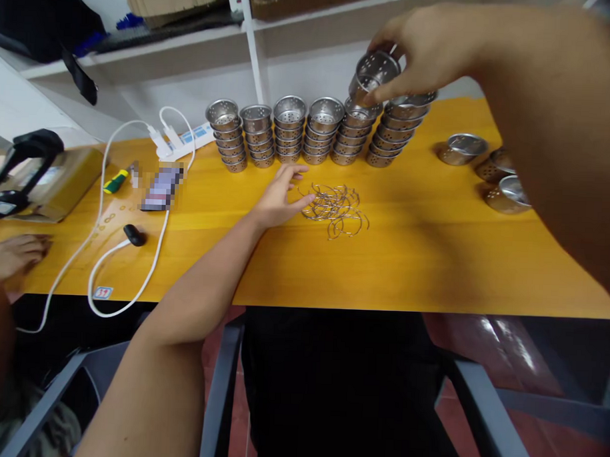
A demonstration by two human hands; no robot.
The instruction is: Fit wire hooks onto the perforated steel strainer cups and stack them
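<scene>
Cup (366,74) of shiny, perforated metal hangs tilted in the right hand (426,49), over at the far side of the table (408,259), right above the fifth stack (349,141) from the left. The thumb and fingers close around its rim and wall from the right; I can't tell from here whether its base touches the stack below.

Six stacks (288,142) of such cups stand side by side in a row along the far edge, the rightmost leaning a little to the right. Just on the near side of them lies a tangle of thin wire rings (333,206). The left hand (280,199) is at its left edge, thumb and fingers spread wide, the thumb tip by the rings; I can't make out whether it touches them.

Farther right, partly behind the right forearm, sit three loose cups (460,150). On the left, a white power strip (188,143) lies near the leftmost stack, with a phone (162,189) on its near side, then a screwdriver (116,182) and a small black gadget (134,234) by a white cable (156,263). At the far left a co-worker's hand (14,255) rests on the table near a box (76,184). Shelves (166,47) rise behind.
</scene>
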